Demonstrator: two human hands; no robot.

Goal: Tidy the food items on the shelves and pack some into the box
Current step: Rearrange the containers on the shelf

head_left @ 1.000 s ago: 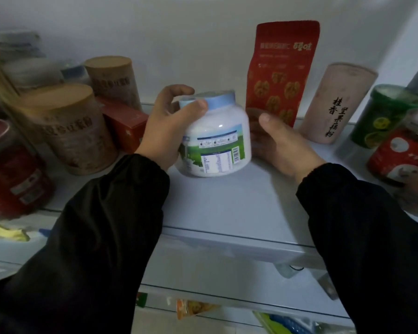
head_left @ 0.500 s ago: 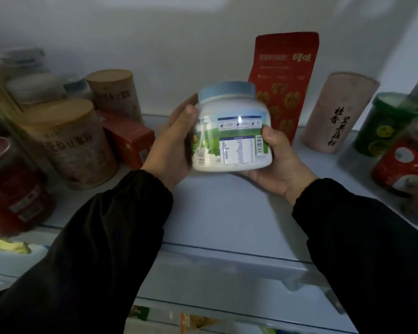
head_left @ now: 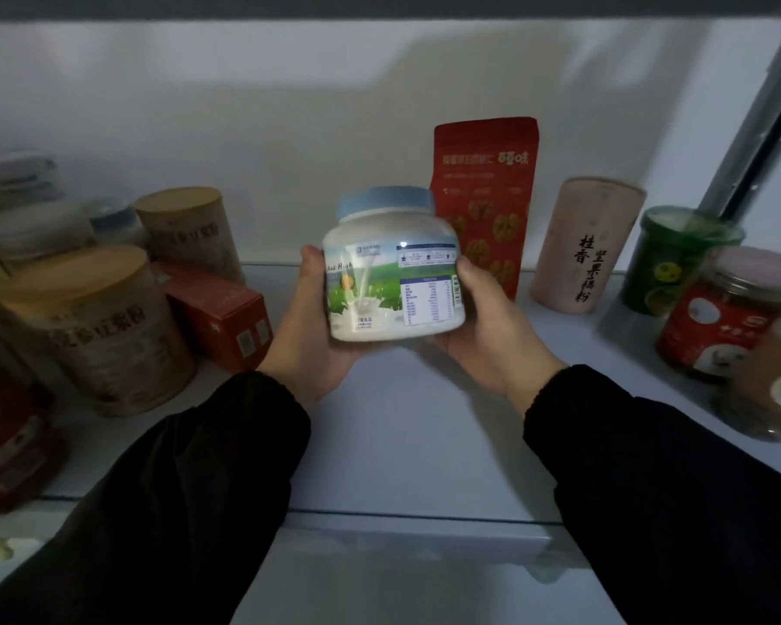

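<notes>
- Jar [head_left: 393,272] of white powder, with a pale blue lid on top, is being held upright and clear of the shelf [head_left: 402,444] at about mid-frame, and its printed label is facing me.
- I am seeing the left hand [head_left: 310,340] cupping the jar's left side and base. The thumb is lying up against the wall and the fingers are wrapping round behind.
- I am seeing the right hand [head_left: 483,340] gripping the opposite side. The thumb is pressing by the barcode, and the other fingers are curling under and behind the jar, out of my sight.
- Black sleeves [head_left: 199,489] are reaching in from the bottom corners of my view.
- Directly behind the jar, a red pouch [head_left: 488,173] printed with walnuts is standing upright at the back wall. The jar is covering its lower left part.
- Right of the pouch, a pink canister [head_left: 582,250] with black characters is standing. Beyond it, a green tub [head_left: 677,259] is sitting at the foot of a metal post [head_left: 758,110].
- Nearer me on the right, a red-labelled jar [head_left: 722,318] is sitting just beside a brown jar [head_left: 776,390], which is too blurred for me to read.
- On the left, a red box [head_left: 217,313] is lying just beside a large tan canister [head_left: 100,327]. A second tan canister [head_left: 190,227] is standing behind the box.
</notes>
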